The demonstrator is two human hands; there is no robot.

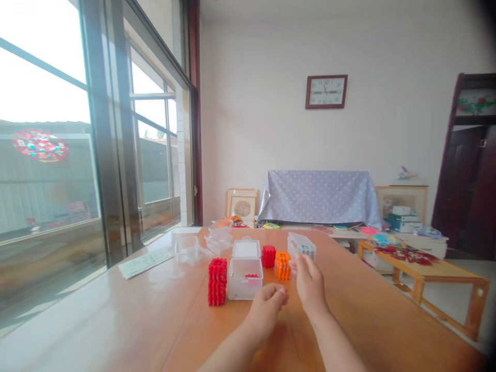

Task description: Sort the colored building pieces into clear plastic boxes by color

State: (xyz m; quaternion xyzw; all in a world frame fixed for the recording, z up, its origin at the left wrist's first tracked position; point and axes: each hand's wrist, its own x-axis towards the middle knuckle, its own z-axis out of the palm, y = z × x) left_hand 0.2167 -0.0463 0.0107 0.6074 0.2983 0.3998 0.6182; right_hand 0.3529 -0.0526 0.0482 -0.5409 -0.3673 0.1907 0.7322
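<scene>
My left hand (267, 305) rests on the wooden table (116, 320) with its fingers curled in, just in front of an open clear plastic box (245, 276) that holds a red piece. My right hand (309, 281) reaches forward beside an orange block stack (283, 265); its fingertips touch a clear box (301, 245) with small dark parts inside. A tall red block stack (217, 281) stands left of the open box. A smaller red block (268, 256) sits behind it.
Several empty clear containers (189, 250) and a printed sheet (145, 262) lie at the table's far left. A low wooden table (422, 271) stands to the right, a covered cabinet (320, 199) at the back wall, and large windows (77, 155) on the left.
</scene>
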